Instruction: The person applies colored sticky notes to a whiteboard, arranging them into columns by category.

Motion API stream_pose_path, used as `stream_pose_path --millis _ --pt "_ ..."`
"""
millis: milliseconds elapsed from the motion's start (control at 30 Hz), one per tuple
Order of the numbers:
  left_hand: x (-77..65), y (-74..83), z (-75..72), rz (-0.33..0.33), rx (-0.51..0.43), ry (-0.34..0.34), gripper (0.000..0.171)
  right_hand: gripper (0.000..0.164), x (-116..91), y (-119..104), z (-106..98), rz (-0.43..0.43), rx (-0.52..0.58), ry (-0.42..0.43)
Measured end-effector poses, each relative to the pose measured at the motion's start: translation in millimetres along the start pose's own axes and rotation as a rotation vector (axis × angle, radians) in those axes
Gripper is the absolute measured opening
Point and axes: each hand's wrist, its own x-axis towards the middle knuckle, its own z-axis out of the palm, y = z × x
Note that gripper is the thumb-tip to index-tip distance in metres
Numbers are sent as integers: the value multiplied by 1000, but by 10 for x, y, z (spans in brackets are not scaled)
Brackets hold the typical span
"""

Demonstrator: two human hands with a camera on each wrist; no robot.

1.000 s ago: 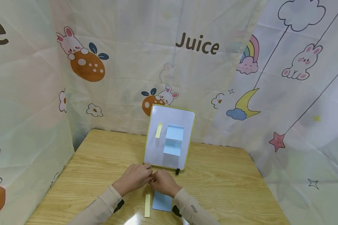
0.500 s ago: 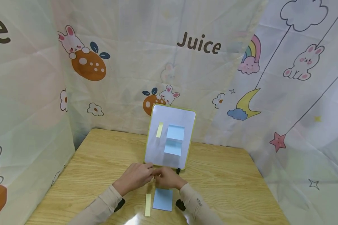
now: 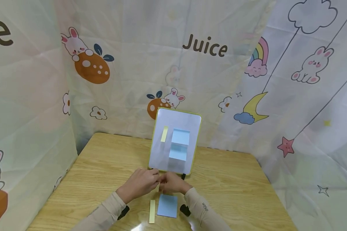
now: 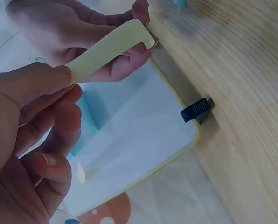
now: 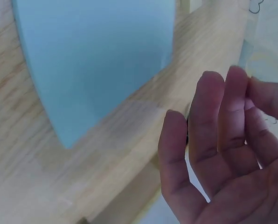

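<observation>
In the left wrist view, my left hand [image 4: 31,107] pinches one end of a pale yellow sticky-note strip [image 4: 106,49] between thumb and forefinger. The strip's far end bends downward at the fingertips of my right hand [image 4: 101,42], overlapping them. In the right wrist view, the right thumb [image 5: 269,95] meets the fingers while the others spread loosely; whether it grips the strip I cannot tell. Both hands meet in front of a whiteboard [image 3: 162,160]. A blue sticky-note pad [image 3: 167,206] lies below the right hand. Left of it lies another yellow strip [image 3: 152,211].
The yellow-rimmed whiteboard stands tilted back on black feet [image 3: 183,176]. It carries a yellow strip [image 3: 164,134] and two light blue notes, an upper note [image 3: 180,137] and a lower note [image 3: 178,152]. Behind the wooden table [image 3: 228,189] hangs a printed curtain [image 3: 127,64].
Over the second, my right hand has shifted slightly right, uncovering more of the blue pad. The left hand stays nearly in place. Board and notes are unchanged.
</observation>
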Motion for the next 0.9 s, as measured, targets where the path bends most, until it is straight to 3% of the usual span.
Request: stream_pose_path --millis 200,333,500,633,767,900 --pt "-8 7 -28 -17 4 -4 17 12 -24 -127 -18 -6 -55 -14" --pt "-15 24 -39 -15 -30 -10 16 10 -40 -141 -17 17 -110 -80" --pt "-16 54 -64 0 -57 4 16 13 -66 -34 26 114 85 -183" --pt "-11 62 -82 2 -67 22 17 21 -71 64 53 147 263 -212" --pt "-9 67 -98 4 -63 27 16 24 -75 98 40 125 268 -116" --pt "-19 72 -121 2 -62 17 13 19 -71 -17 -15 41 148 92"
